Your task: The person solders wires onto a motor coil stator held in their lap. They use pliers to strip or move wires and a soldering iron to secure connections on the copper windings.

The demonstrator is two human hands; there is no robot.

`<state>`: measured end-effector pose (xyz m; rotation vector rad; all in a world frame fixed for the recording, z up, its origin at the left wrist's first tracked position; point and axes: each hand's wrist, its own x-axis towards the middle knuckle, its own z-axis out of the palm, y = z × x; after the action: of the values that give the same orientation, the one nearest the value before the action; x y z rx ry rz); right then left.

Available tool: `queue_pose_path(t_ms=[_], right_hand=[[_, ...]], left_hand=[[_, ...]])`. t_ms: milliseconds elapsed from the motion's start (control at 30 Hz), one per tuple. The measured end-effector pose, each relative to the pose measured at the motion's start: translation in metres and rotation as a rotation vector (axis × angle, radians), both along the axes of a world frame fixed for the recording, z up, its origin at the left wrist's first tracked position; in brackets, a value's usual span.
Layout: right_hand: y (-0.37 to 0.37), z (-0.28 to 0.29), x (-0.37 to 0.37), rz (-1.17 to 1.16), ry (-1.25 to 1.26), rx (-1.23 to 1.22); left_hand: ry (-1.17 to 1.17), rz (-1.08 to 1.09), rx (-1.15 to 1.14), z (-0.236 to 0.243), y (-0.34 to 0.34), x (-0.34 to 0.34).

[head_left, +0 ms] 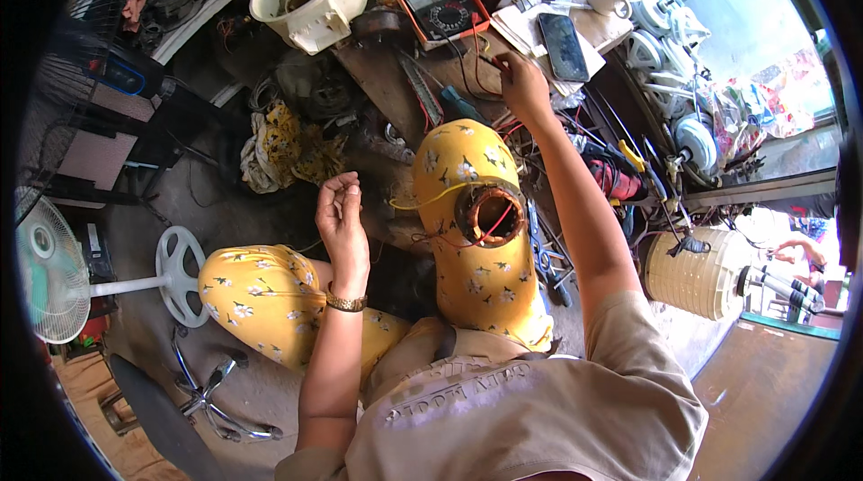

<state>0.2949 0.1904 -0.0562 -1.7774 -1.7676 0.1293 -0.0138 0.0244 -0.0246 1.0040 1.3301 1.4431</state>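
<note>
Right hand (526, 84) pinching a thin dark probe (493, 62) near an orange-framed rectangular multimeter (442, 4), left hand (342, 222) hovering, fingers curled, grip unclear, copper-wound dark metal ring (467, 216) resting on a yellow floral trouser leg (481, 292)

Below you, the wooden workbench (367, 75) shows bare brown surface toward its near left edge. At its left end, near the far edge, you find a cream plastic bucket (330, 15); to the right of this, the multimeter (440, 3) lies face up in its orange-red case. Near the near edge you see a long grey tool (420, 91) and, just beside it, a teal-handled screwdriver (460, 103). White papers (575, 75) lie toward the right edge. To your left, the grey floor (261, 396) carries a fan's round white base (163, 279) and a chrome star-shaped base (212, 396).
</note>
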Motion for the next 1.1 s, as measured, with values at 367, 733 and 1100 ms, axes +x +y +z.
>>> queue_pose_path(t_ms=[367,733,1100], right_hand=[[-0.011,0.013,-0.019,0.323,-0.043,0.296],[0.028,0.033,-0.056,0.704,-0.125,0.252],[0.032,0.048,-0.07,0.716,-0.338,0.06]], left_hand=[[-0.244,0.241,-0.011,0.028,0.028,-0.044],[0.16,0.959,0.409,0.081,-0.069,-0.264],[0.656,0.755,-0.753,-0.245,-0.158,-0.288]])
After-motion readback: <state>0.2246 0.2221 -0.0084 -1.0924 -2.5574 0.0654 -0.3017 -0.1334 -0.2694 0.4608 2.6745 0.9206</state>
